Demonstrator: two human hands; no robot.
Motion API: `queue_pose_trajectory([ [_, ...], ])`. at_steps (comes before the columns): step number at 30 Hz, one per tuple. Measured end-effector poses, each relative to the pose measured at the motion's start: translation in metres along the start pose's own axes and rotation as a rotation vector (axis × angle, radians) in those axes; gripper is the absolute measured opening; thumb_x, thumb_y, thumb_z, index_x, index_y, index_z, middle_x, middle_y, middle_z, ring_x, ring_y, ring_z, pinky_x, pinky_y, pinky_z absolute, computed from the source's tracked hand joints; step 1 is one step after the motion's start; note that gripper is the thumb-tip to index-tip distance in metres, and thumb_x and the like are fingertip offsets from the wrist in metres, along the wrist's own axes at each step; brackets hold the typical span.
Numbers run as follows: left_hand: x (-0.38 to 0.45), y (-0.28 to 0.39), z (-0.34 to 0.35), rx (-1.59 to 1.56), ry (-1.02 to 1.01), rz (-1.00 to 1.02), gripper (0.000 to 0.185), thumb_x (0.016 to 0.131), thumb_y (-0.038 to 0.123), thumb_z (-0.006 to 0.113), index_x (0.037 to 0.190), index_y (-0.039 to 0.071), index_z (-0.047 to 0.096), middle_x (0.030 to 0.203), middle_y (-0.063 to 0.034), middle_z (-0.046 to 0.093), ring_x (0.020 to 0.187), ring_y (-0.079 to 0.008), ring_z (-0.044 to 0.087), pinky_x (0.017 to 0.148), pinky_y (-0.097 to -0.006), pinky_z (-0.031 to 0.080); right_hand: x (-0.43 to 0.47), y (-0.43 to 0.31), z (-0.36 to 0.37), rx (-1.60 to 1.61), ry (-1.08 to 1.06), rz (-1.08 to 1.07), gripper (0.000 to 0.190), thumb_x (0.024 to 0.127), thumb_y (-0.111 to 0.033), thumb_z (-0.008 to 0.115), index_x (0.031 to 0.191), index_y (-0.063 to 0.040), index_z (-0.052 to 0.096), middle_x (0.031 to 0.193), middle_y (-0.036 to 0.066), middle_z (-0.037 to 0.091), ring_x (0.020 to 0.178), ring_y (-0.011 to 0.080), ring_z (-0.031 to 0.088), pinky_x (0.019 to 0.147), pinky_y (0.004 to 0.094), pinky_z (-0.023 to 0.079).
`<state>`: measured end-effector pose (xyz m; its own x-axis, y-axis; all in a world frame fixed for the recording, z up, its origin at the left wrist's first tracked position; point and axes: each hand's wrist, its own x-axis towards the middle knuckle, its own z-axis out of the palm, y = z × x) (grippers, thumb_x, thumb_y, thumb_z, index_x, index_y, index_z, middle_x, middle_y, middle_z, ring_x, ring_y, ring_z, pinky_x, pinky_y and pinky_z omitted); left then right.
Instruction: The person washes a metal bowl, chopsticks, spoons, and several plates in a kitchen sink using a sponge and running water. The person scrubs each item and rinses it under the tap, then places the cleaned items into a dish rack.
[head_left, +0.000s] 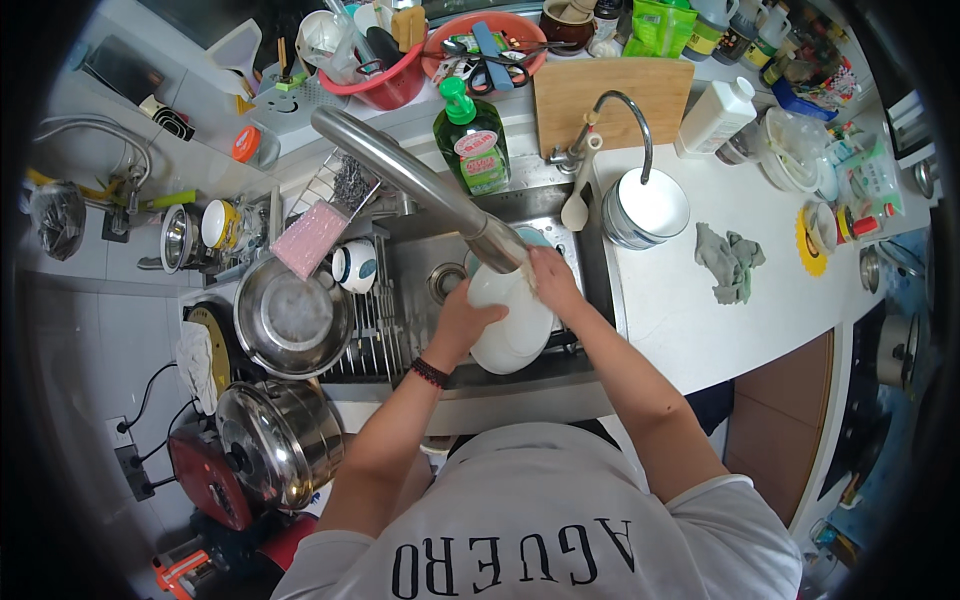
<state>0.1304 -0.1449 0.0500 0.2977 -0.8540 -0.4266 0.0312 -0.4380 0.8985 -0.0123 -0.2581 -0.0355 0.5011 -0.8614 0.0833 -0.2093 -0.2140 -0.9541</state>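
Observation:
In the stainless steel sink (412, 262), a white ceramic dish (514, 330) is tilted beneath the end of a thick metal faucet (427, 187). My left hand (466, 319) grips its left edge, the thumb over the white surface. At the upper right edge, my right hand (553, 283) presses against the dish with something pale, perhaps a cloth, under its fingers. A pale blue dish (534, 237) shows partly behind the faucet's end. Left of my hands lies the sink drain (448, 281). Whether water is running cannot be made out.
Left of the basin, a steel bowl (289, 315) and a cup (355, 266) rest by a drying rack (375, 337). A green soap bottle (472, 142) stands behind. Stacked white bowls (646, 206) and a grey rag (727, 262) occupy the right counter. A wooden spoon (575, 210) leans at the rim.

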Motion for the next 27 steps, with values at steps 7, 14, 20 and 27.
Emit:
queue_pose_trajectory([
  [7,0.001,-0.032,0.001,-0.477,0.188,-0.117,0.041,0.07,0.0,0.068,0.107,-0.001,0.052,0.097,-0.0098,0.062,0.085,-0.0182,0.061,0.075,-0.0309,0.049,-0.066,-0.028,0.024,-0.344,0.151,-0.084,0.025,0.084,-0.008,0.049,0.107,0.001,0.05,0.097,0.02,0.05,0.092,0.0375,0.045,0.084,0.0435,0.037],
  [14,-0.014,-0.03,0.022,-0.368,0.144,-0.069,0.038,0.071,-0.001,0.066,0.107,0.0,0.053,0.097,-0.0102,0.062,0.083,-0.0189,0.061,0.072,-0.0327,0.051,-0.028,-0.02,0.019,-0.243,0.212,-0.096,0.012,0.081,-0.002,0.049,0.093,0.001,0.048,0.09,0.021,0.046,0.085,0.0383,0.046,0.077,0.0446,0.037],
  [20,-0.003,-0.017,0.006,-0.42,0.337,-0.053,0.039,0.07,0.0,0.069,0.106,-0.001,0.052,0.095,-0.0092,0.063,0.082,-0.017,0.061,0.072,-0.0307,0.05,-0.081,-0.026,0.013,-0.167,-0.013,-0.14,0.018,0.078,-0.001,0.051,0.096,-0.001,0.049,0.091,0.021,0.048,0.09,0.0397,0.046,0.081,0.0448,0.038],
  [27,-0.014,-0.012,0.017,-0.323,0.232,-0.026,0.035,0.07,-0.002,0.066,0.103,-0.002,0.055,0.094,-0.0083,0.063,0.082,-0.0158,0.061,0.072,-0.0303,0.049,-0.035,-0.008,0.029,-0.184,0.167,-0.088,0.014,0.081,-0.002,0.05,0.094,0.002,0.049,0.091,0.021,0.049,0.087,0.0387,0.049,0.078,0.0413,0.04],
])
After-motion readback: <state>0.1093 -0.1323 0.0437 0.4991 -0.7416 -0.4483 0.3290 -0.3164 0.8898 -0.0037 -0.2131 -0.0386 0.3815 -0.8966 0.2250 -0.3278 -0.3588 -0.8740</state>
